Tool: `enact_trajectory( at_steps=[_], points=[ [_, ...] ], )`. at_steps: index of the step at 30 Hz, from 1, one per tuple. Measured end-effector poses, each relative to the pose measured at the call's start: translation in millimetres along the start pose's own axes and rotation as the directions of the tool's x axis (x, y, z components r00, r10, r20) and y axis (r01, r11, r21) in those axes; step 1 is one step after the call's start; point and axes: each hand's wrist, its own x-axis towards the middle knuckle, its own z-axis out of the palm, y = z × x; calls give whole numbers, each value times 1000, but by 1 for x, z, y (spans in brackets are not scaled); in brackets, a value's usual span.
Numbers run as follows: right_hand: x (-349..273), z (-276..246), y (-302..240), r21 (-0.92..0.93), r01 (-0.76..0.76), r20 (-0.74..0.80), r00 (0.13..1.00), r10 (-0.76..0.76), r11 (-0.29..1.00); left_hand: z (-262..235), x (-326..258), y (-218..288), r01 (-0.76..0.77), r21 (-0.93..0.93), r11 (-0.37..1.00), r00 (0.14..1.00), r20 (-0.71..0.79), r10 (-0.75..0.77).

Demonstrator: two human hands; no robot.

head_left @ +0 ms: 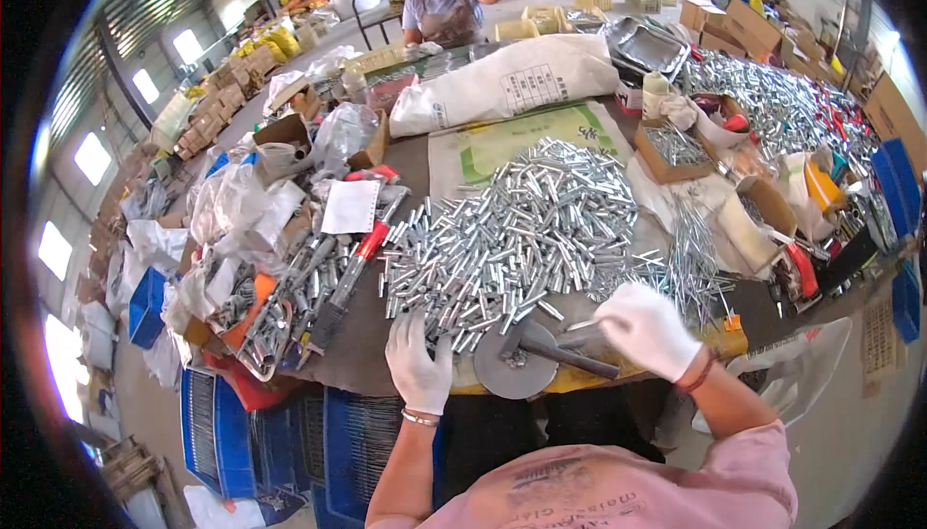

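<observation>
White-gloved hands, near edge of table (362, 360): 2, left hand (421, 365) and right hand (649, 331)
Hammer (570, 354), near edge: 1
Grey disc (502, 376), near edge: 1
Orange tag (732, 322), near right corner: 1
Short metal tubes (526, 225), middle: 1 heap; pieces overlap, hundreds by eye, exact count not possible
Thin rods (690, 254), between heap and right edge: many, not separable
White sack (507, 90), toward far edge: 1
Paper sheet (351, 207), toward left edge: 1
Blue bins (896, 186), past right edge: 2
Blue crates (232, 442), below near edge: at least 2
Person (444, 13), beyond far edge: 1
</observation>
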Motion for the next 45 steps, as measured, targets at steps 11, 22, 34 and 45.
enact_trajectory(
  at_steps=[11, 22, 34, 45],
  points=[
    [-6, 91, -60, -134, 149, 228, 967, -116, 980, 1, -6, -16, -18, -197, 980, 998, -54, 8],
    [-25, 79, -53, -122, 46, 164, 986, -25, 991, -48, -34, -27, 290, -409, 865, 948, 2, -317],
    [-22, 80, -61, -141, 23, 120, 993, -5, 990, -31, -16, -10, 268, -16, 963, 958, 115, -264],
    [-27, 80, -57, -217, 121, 173, 981, -84, 969, -57, -32, 45, 704, -585, 402, 695, 683, -225]
  ],
)
